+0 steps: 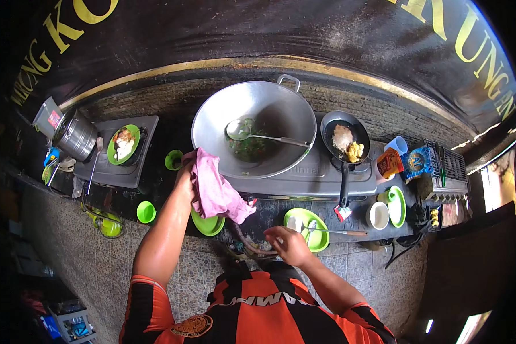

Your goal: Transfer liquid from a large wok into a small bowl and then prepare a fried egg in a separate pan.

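Note:
My left hand point(185, 182) grips a pink cloth point(219, 189) at the near left rim of a large metal wok point(206, 124). The cloth hangs towards a green plate point(208, 224) at the counter's front. In the wok, a metal ladle point(239, 129) lies in liquid with chopped greens, its handle resting on the right rim. My right hand point(287, 245) is bent, fingers apart and holding nothing, just left of a green oval plate point(320, 241) that bears spoons and a long-handled utensil. Right of the wok, a black frying pan point(327, 124) holds pale and yellow food.
At left, a green plate of food point(124, 144) sits on a stove point(145, 172) beside a steel pot point(75, 135). Green cups point(146, 212) stand on the counter. To the right are a white bowl point(377, 215), food packets point(389, 163) and a grill point(453, 167).

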`<state>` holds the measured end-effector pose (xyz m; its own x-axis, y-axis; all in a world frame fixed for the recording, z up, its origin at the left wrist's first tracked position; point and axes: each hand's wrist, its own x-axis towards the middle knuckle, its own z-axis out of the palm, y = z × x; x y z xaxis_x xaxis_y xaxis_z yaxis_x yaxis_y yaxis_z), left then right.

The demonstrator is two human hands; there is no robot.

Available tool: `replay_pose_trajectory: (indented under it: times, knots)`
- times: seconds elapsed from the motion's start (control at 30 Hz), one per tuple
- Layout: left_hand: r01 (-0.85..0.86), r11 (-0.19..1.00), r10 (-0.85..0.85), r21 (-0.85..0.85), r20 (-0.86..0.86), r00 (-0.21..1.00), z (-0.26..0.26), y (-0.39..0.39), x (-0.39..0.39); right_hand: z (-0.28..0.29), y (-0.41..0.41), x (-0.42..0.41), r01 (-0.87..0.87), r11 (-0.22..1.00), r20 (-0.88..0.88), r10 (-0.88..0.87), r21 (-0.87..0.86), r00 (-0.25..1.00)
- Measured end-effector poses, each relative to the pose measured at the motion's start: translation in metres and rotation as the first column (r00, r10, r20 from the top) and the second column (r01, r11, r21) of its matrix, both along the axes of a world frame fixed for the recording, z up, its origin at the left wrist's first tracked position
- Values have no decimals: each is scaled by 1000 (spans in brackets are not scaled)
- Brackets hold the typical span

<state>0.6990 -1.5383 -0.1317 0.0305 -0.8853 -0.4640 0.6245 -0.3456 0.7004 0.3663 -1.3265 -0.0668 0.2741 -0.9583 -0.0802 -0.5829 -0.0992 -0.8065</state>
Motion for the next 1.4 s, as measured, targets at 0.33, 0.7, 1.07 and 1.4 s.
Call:
replay_pose_trajectory:
  times: [0.33,0.7,1.07,1.4]
  knots:
    - [-58,996,77,74,-287,955,72,47,-28,-2,-2,-16,64,997,0,-64,47,998]
    - [-193,979,190,-58,-63,980,56,53,-40,11,-35,30,25,976,80,-8,-217,997]
    - [-174,971,108,-163,-349,931,7,69,-19,40,-88,129,-37,980,-294,-23,-198,955]
    - [-362,885,275,-292,-299,914,41,162,-10,73,-56,162,-181,932,-117,151,-313,982]
